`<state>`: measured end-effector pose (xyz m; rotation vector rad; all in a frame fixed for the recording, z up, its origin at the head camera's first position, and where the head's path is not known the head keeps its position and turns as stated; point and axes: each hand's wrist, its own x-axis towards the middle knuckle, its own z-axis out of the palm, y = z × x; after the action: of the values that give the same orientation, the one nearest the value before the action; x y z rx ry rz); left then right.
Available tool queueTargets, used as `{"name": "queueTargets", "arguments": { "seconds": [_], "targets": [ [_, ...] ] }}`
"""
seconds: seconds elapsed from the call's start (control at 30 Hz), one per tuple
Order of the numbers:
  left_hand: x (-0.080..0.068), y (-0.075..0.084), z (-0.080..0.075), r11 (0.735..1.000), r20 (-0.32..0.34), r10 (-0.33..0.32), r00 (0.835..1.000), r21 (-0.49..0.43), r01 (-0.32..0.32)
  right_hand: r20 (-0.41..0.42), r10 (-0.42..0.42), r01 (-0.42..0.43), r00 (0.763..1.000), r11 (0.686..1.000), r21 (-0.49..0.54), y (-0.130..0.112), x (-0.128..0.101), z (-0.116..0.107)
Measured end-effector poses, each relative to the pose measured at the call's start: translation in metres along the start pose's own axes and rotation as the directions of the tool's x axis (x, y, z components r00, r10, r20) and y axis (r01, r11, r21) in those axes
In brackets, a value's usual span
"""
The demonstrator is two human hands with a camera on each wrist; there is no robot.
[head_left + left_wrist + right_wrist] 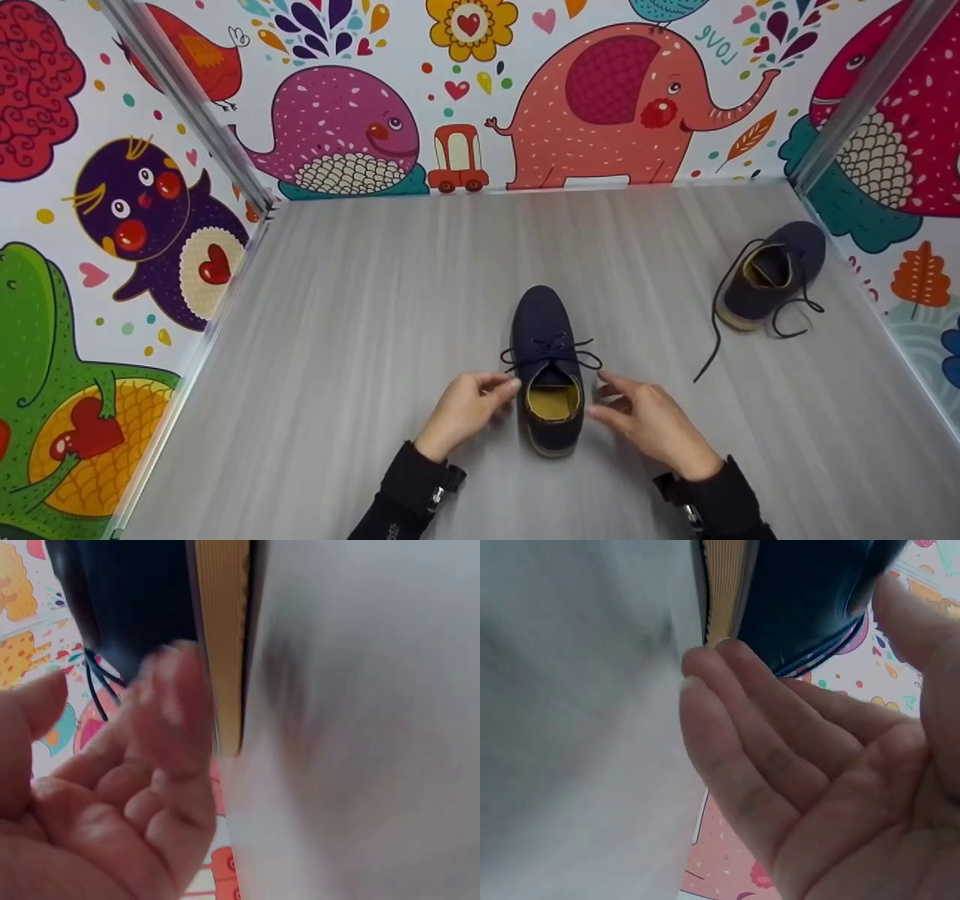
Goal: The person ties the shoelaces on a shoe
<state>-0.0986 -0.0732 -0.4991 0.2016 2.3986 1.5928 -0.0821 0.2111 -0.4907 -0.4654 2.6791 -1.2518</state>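
Note:
A navy lace-up shoe lies sole down on the floor, toe pointing away, its laces tied in a bow with a loop on each side. My left hand is at its left side, fingertips right by the opening, holding nothing. Across from it my right hand has thumb and fingers apart, just right of the heel and below the right lace loop. The left wrist view shows the loosely bent fingers beside the tan sole. In the right wrist view, the extended fingers reach toward the sole.
A second navy shoe stands at the right with its laces loose, one trailing onto the grey wood-look floor. Walls printed with cartoon animals enclose the back and both sides, with metal posts at the back corners.

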Motion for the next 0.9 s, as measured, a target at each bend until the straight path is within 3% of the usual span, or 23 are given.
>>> {"name": "queueTargets", "arguments": {
  "seconds": [0.3,0.53,0.7,0.9],
  "targets": [
    [-0.011,0.004,0.020,0.998,0.052,0.067,0.996,-0.007,-0.067,0.015,-0.040,0.038,0.999,0.995,0.091,-0.005,-0.004,0.025],
    [-0.008,0.008,0.022,0.995,0.047,0.066,0.997,0.078,-0.070,-0.015,-0.057,0.058,0.998,0.990,0.129,-0.009,0.005,0.034],
    [0.006,0.008,0.015,0.993,0.019,0.067,0.998,0.092,-0.069,-0.018,-0.100,0.101,0.995,0.991,0.089,-0.010,0.030,0.035],
    [0.041,0.006,-0.003,0.992,-0.027,0.090,0.996,0.096,-0.087,-0.060,-0.123,0.124,0.991,0.992,0.027,-0.012,0.078,0.036]
  ]
}}
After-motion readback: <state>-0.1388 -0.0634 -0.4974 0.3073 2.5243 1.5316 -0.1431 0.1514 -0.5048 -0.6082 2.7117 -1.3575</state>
